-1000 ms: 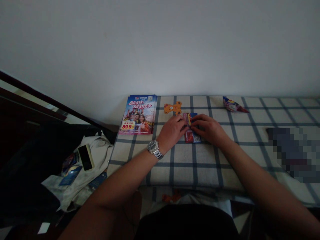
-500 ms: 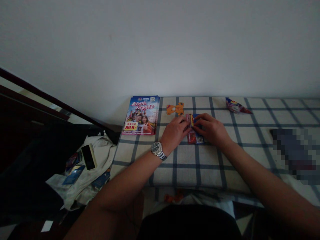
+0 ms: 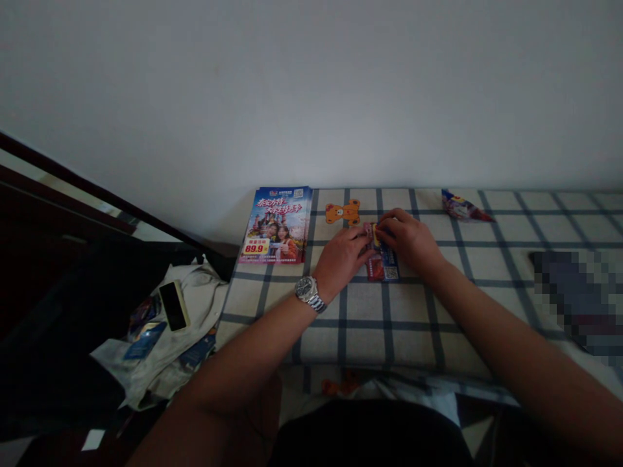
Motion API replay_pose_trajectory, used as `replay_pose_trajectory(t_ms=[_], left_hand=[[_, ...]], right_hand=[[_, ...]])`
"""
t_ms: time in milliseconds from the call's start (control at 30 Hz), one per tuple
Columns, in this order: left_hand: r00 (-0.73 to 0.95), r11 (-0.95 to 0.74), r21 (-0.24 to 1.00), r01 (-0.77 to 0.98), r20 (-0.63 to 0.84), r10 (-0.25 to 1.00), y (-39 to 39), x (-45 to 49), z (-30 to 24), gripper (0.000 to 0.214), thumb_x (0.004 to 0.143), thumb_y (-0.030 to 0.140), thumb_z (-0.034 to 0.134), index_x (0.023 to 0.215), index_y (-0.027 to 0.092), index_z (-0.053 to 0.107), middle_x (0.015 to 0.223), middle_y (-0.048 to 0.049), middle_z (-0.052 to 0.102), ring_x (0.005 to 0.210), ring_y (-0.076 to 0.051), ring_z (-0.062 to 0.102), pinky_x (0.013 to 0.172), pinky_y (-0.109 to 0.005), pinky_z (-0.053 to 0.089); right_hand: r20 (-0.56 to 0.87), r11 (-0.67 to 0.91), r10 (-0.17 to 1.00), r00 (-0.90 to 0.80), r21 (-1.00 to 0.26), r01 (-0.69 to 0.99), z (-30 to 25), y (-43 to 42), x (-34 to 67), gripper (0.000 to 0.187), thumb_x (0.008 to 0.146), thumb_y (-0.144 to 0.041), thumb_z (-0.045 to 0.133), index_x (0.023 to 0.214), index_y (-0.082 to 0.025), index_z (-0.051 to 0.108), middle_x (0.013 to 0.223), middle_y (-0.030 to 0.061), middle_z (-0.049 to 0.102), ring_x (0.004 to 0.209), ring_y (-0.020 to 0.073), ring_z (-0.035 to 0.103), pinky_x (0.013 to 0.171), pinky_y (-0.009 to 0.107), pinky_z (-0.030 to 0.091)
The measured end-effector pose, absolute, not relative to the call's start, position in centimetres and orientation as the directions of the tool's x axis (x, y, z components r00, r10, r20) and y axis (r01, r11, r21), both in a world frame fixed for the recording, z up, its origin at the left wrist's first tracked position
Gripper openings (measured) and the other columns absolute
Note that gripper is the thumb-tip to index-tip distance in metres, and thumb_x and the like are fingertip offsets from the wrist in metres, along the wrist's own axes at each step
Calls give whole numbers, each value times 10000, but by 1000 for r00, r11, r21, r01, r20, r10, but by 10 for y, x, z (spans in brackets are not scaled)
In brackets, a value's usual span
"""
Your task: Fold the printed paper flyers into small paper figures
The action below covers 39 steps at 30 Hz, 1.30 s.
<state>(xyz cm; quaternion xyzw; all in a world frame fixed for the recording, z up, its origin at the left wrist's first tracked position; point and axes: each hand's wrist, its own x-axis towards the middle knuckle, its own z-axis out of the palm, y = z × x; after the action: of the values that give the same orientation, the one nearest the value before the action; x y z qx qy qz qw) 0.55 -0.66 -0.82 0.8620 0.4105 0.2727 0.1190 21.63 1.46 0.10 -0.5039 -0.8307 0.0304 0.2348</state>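
Flyer [image 3: 375, 267] sits between left hand [image 3: 341, 256] and right hand [image 3: 413, 241], touching both. Left: fingers bent on its left edge. Right: thumb near fingers, upper part. Can't tell if either pinches. Best: left firm, right presses evenly.

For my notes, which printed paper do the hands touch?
The small rectangular paper, under the left hand and right hand; the flyer stack and pointed piece lie apart, untouched.

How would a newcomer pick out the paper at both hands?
On the checked cloth, find the left hand and right hand. Their fingers touch a small, colourful paper. It shows a QR code and looks oblong, unlike the pointed paper farther right.
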Motion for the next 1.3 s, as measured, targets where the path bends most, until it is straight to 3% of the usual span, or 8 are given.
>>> replay_pose_trajectory(t_ms=[467,667,833,1300], left_hand=[[523,-648,435,625,382,762,-6,4,-10,231,968,256,736,1185,180,719,1320,-78,692,1198,-260,637,1068,-447,549],[518,-639,441,631,373,770,-6,4,-9,229,968,269,737,1176,175,725,1263,-73,709,1141,-247,649,1027,-422,555],[523,-643,442,625,375,766,-6,4,-10,235,974,279,732,1189,183,725,1250,-77,705,1140,-245,650,1023,-419,550],[518,-650,451,612,393,760,-3,3,-13,235,955,261,756,1175,180,728,1285,-79,704,1173,-244,655,1057,-430,542]], right_hand=[[352,438,871,-342,-245,865,1,43,214,154,996,-254,612,958,-196,750,1115,111,710,873,258,695,712,375,537],[367,449,874,-319,-357,819,1,44,222,122,986,-260,628,976,-204,736,1088,103,702,889,253,698,749,368,545],[337,476,873,-354,-429,768,0,42,230,103,957,-289,676,976,-204,731,1177,101,677,744,189,677,716,354,558],[331,458,872,-360,-294,839,3,43,221,92,971,-259,662,960,-211,740,1131,101,694,904,258,693,750,375,543]])
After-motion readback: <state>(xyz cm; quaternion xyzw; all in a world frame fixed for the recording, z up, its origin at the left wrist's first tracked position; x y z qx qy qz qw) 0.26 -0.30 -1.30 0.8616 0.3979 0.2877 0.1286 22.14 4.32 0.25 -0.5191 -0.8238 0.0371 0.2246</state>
